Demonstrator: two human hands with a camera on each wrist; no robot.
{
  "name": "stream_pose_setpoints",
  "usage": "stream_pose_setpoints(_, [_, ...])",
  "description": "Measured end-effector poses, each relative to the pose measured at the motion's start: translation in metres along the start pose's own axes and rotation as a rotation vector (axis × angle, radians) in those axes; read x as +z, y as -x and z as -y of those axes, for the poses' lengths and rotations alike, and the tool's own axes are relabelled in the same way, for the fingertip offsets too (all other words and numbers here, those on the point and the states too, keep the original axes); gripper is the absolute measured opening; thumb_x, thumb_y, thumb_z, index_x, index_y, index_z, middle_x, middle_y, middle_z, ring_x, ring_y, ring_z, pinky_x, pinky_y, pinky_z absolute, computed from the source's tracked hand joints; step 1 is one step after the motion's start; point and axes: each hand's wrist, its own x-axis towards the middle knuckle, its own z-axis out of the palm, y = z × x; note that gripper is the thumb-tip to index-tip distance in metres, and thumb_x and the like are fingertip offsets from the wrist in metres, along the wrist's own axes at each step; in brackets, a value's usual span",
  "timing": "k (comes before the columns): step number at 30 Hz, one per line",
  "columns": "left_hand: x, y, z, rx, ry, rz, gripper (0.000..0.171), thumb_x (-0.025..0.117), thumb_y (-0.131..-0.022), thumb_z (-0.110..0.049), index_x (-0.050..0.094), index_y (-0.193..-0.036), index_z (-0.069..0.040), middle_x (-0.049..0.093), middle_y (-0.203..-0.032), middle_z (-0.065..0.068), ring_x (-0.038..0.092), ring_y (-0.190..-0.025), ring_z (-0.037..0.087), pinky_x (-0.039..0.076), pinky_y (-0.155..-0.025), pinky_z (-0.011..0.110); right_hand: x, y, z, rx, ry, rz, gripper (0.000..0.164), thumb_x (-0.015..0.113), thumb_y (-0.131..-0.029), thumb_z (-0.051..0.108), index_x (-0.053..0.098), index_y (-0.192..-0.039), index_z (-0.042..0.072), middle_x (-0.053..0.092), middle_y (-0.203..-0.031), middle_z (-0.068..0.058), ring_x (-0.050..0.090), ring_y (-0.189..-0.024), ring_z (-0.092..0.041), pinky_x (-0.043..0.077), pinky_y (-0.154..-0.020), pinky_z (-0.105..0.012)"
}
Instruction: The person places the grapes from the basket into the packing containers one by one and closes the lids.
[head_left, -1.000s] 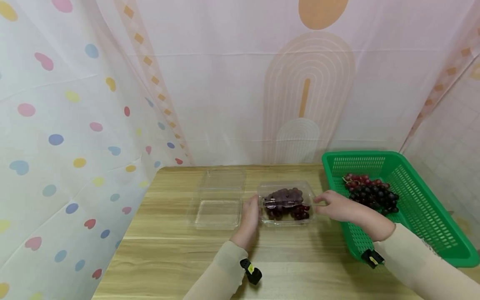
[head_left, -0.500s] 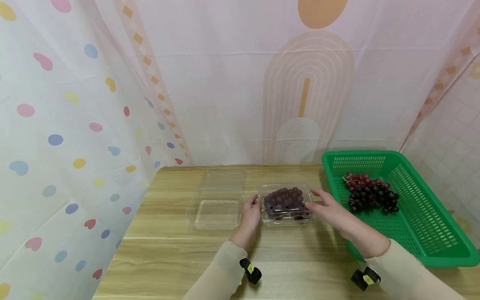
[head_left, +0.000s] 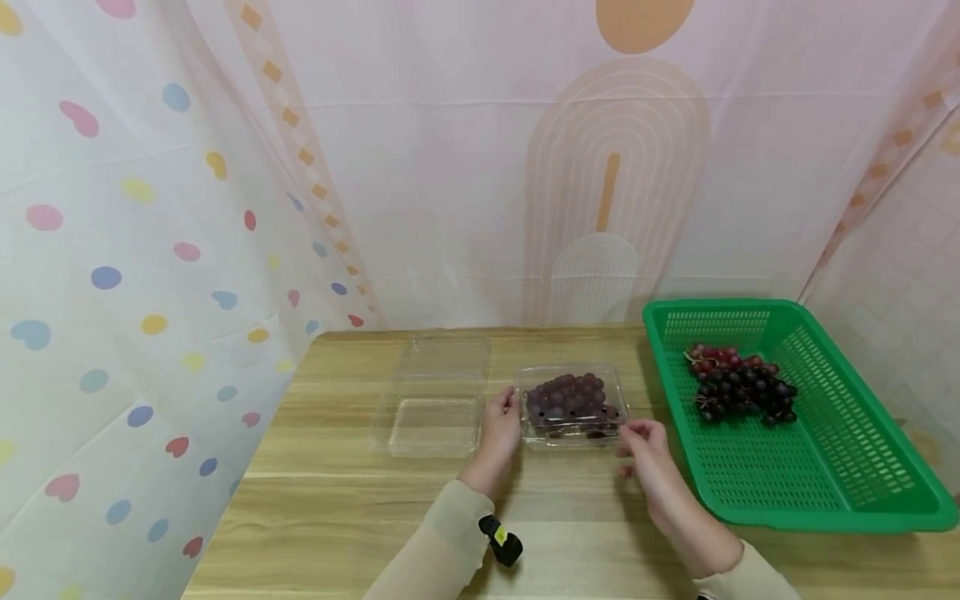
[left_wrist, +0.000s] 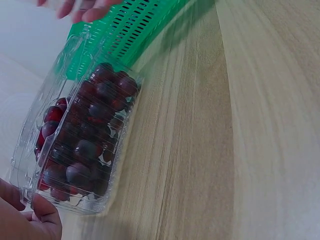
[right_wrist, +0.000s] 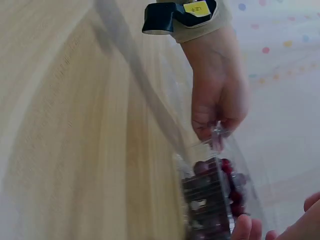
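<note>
Clear, ribbed plastic box [head_left: 573, 427] w/ round dk-red grapes [head_left: 566, 397] sat on wood-grain table [head_left: 570, 508]; L hand [head_left: 498, 429] pinched its L edge, R hand [head_left: 651, 462] had fingers loosely bent nr R front corner, contact unclear. Gap showed btwn box & green slotted basket [head_left: 825, 522].

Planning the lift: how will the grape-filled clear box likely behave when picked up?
The clear box may flex, since its walls look like thin plastic. It is probably heavier than the open box, being packed with grapes. Being round, they might shift when tilted.
</note>
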Motion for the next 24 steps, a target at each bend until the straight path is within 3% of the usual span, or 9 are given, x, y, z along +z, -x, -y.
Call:
stream_pose_setpoints(3, [0.0,0.0,0.0,-0.002,0.002,0.003,0.036,0.041,-0.098,-0.001,0.046,-0.13,0.015,0.056,-0.118,0.027,0.051,-0.112,0.034,0.042,-0.099,0.045,-0.001,-0.002,-0.009,0.057,-0.091,0.003,0.029,0.032,-0.103,0.026,0.023,-0.118,0.003,0.031,-0.11,-0.013,0.047,-0.082,-0.015,0.045,-0.065,-0.027])
stream_pose_setpoints(11, [0.0,0.0,0.0,-0.01,0.008,0.007,0.036,0.041,-0.097,0.0,0.047,-0.129,0.015,0.055,-0.114,0.025,0.051,-0.108,0.031,0.043,-0.096,0.043,-0.006,-0.015,-0.025,0.21,-0.273,0.008,0.027,0.03,-0.102,0.037,0.033,-0.103,0.01,0.044,-0.084,0.001,0.048,-0.069,-0.013,0.043,-0.062,-0.031])
stream_pose_setpoints(18, [0.0,0.0,-0.001,-0.012,0.002,0.014,0.037,0.041,-0.098,-0.001,0.045,-0.131,0.014,0.054,-0.117,0.026,0.05,-0.112,0.033,0.042,-0.099,0.044,-0.003,-0.026,-0.028,0.212,-0.273,0.011,0.034,0.031,-0.101,0.044,0.043,-0.095,0.013,0.049,-0.081,0.003,0.049,-0.067,-0.015,0.043,-0.06,-0.032])
stream_pose_setpoints(24, [-0.001,0.002,-0.002,-0.028,0.002,0.03,0.038,0.04,-0.099,-0.003,0.044,-0.133,0.013,0.052,-0.124,0.025,0.047,-0.12,0.035,0.04,-0.103,0.045,-0.003,-0.031,-0.032,0.195,-0.249,0.017,0.032,0.028,-0.103,0.04,0.041,-0.095,0.012,0.046,-0.081,0.002,0.046,-0.067,-0.015,0.041,-0.061,-0.031])
